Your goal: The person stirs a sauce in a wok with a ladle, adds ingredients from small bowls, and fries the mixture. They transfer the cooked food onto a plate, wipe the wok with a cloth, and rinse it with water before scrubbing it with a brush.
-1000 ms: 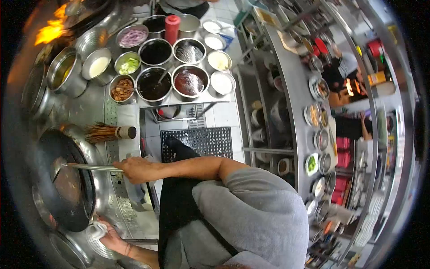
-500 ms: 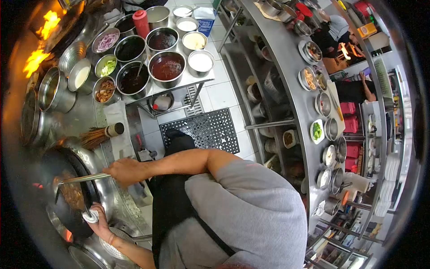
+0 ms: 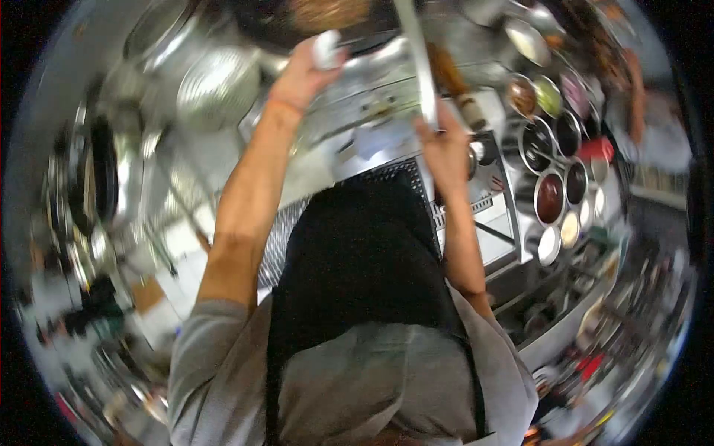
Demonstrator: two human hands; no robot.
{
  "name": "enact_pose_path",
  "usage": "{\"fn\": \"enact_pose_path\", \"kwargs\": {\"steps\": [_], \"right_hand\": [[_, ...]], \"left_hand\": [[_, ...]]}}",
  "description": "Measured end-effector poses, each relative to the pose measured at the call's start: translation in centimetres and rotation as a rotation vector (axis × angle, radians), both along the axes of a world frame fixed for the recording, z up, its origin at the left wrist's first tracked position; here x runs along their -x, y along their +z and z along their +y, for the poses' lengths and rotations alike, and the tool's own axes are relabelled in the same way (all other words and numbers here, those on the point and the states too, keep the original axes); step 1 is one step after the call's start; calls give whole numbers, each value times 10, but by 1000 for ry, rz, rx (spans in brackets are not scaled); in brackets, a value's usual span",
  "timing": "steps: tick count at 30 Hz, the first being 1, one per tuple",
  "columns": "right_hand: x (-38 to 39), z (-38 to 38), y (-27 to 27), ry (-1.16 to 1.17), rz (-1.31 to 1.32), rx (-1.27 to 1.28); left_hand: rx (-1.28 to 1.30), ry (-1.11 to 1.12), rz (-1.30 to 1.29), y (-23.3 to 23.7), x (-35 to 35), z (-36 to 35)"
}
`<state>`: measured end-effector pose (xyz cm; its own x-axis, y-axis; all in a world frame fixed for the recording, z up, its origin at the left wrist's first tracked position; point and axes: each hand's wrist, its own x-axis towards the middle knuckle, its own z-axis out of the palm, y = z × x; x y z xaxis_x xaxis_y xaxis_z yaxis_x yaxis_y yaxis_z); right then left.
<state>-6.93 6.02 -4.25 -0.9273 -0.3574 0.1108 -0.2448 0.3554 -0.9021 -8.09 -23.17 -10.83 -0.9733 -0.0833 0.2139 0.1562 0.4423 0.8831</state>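
The whole view is swinging round since half a second ago: the wok [image 3: 327, 13], which was sitting low at the left edge, is now lying at the top centre of the frame, and both arms are reaching up the picture instead of across it. The frame is blurring with the motion. The grips themselves are carrying over, so the wok work is staying in both hands.

The left hand [image 3: 301, 74], upper centre-left, is closing its fingers around a white cloth [image 3: 326, 49] bunched against the wok's near edge. The right hand [image 3: 446, 149], right of centre, is wrapping fully round the ladle handle [image 3: 418, 67], a long steel shaft running up towards the wok. The ladle's bowl is lying out of sight past the top edge.

The wok is showing as a dark pan cut off by the frame, with brownish food blurring inside it. A perforated steel strainer [image 3: 216, 85] is sitting to the left of the left hand, and round sauce bowls [image 3: 550, 197] with a red squeeze bottle [image 3: 595, 149] are lining the right side.
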Motion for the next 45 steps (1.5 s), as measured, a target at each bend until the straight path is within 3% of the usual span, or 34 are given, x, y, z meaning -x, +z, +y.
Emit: {"fn": "enact_pose_path", "kwargs": {"steps": [2,4,6,8,10,11,14,16,18,19,22,26,27,28,30,35,38,40,42,43,44,45], "right_hand": [[5,6,3,58,75,131],[-2,8,22,6,-177,209],[-12,4,36,1,-160,195],[-18,3,53,-13,-279,205],[-23,4,66,-17,-348,219],[-23,6,64,-10,-315,245],[-17,4,63,16,-251,212],[-16,-4,65,42,-279,263],[-15,-7,64,60,-280,261],[-12,-5,60,84,-272,256],[-14,2,57,78,-283,271],[-14,13,57,4,-264,226],[-11,17,56,33,-255,191],[-13,14,61,44,-293,252],[-14,14,63,54,-317,287],[-15,15,61,15,-339,278],[-16,10,56,32,-348,297],[-18,9,53,50,-346,310],[-20,10,52,42,-331,292],[-22,11,54,34,-310,244],[-23,15,54,36,-295,250],[-23,19,52,26,-300,242]], "left_hand": [[-1736,168,-461,58,-15,31],[-1710,227,-387,82,-19,43],[-1706,426,-406,86,-19,49],[-1764,413,-372,77,-15,48],[-1791,286,-529,88,-37,55],[-1698,327,-541,119,-52,70],[-1732,258,-470,133,-47,66],[-1699,308,-444,119,-22,52],[-1820,198,-430,83,-3,40],[-1734,390,-413,74,-1,43],[-1715,376,-419,34,-23,56],[-1556,293,-690,53,-93,82],[-1461,262,-555,67,-90,79],[-1651,289,-503,70,-76,69],[-1745,308,-547,81,-49,44],[-1724,330,-579,125,-25,52],[-1825,349,-610,101,-3,32],[-1806,221,-493,57,3,23],[-1716,288,-405,30,-8,33],[-1655,356,-405,25,-19,46],[-1633,287,-436,24,-40,58],[-1513,376,-576,44,-60,74]]}}
